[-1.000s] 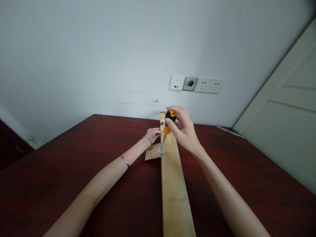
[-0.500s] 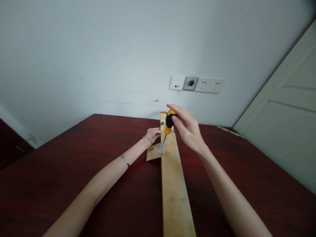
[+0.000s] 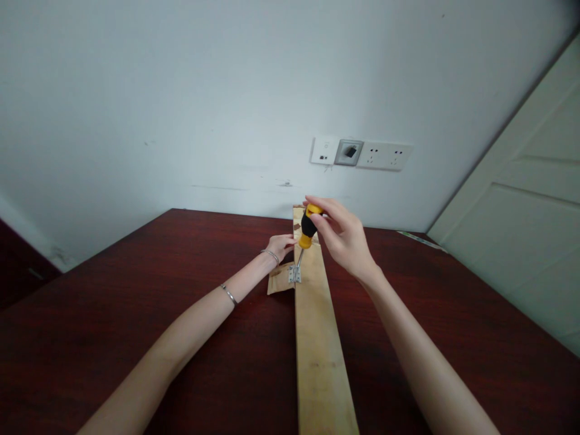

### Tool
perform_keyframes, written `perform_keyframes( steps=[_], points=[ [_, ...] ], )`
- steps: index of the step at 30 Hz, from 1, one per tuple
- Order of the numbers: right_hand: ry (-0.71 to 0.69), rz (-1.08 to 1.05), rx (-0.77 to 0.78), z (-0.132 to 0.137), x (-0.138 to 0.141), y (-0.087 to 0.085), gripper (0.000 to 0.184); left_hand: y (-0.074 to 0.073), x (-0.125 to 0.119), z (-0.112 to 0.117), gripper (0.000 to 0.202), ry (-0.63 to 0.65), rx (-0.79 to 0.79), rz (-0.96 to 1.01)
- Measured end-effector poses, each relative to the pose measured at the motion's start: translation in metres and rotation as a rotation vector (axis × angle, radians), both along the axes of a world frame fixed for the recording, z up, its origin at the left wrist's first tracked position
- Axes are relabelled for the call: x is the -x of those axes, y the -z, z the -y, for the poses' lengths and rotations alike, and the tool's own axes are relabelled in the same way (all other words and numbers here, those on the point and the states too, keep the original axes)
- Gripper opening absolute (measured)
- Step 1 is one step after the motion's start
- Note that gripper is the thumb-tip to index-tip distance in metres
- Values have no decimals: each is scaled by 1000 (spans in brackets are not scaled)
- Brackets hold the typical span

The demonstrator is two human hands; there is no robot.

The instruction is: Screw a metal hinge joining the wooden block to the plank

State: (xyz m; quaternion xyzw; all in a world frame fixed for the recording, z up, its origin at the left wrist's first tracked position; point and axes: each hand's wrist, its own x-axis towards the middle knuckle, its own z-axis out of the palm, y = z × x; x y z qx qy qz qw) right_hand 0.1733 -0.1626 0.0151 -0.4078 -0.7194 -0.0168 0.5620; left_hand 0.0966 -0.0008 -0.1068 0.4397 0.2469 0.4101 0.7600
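A long pale wooden plank [image 3: 319, 338] lies on the dark red table [image 3: 136, 326], running away from me toward the wall. A small metal hinge [image 3: 295, 275] sits at the plank's left edge and joins it to a small wooden piece [image 3: 278, 281]. My right hand [image 3: 344, 238] pinches the black and yellow handle of a screwdriver [image 3: 307, 231], whose tip rests on the hinge. My left hand [image 3: 283, 244] rests against the plank's left edge just beyond the hinge, fingers curled on the wood.
A white wall stands behind the table, with a row of sockets and switches [image 3: 360, 154]. A pale door [image 3: 521, 211] is at the right. A thin strip [image 3: 419, 240] lies at the table's far right edge.
My right hand's fingers have shifted around the screwdriver handle, opening and closing again on it. The left hand and plank have stayed put.
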Motion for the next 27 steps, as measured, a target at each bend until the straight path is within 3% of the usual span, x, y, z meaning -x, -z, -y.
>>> perform_keyframes(
  steps=[4, 11, 17, 23, 27],
  points=[
    [126, -82, -65, -2, 1, 3, 24, 0, 2, 1, 19, -9, -3, 4],
    [-49, 5, -4, 5, 1, -3, 28, -7, 3, 4, 13, 68, -18, 17],
    [150, 35, -93, -2, 3, 3, 25, -5, 0, 3, 17, 10, 1, -22],
    [-31, 111, 2, 1, 0, -1, 37, -7, 4, 6, 16, 73, -17, 14],
    [82, 90, -39, -3, 0, 3, 30, -7, 4, 5, 18, 58, -24, 12]
  ],
)
